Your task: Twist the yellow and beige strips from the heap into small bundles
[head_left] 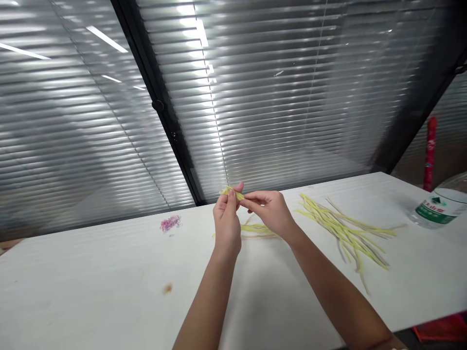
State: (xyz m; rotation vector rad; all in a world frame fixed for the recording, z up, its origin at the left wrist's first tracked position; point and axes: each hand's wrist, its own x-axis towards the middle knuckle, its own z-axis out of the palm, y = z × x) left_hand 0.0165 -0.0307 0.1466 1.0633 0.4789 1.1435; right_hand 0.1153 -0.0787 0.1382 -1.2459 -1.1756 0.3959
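Pinching a yellow bundle above a white table, the left hand holds thumb against fingers | right hand closes fingertips on the bundle's end | a sharp tug or slack pinch could loosen it

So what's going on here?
A person is working on a small yellow piece held up over the white table. The left hand pinches it, and the right hand has its fingertips at its side; whether they grip it is too small to tell. Some yellow strands lie below the hands, partly hidden, and a larger loose pile of strands lies to the right.
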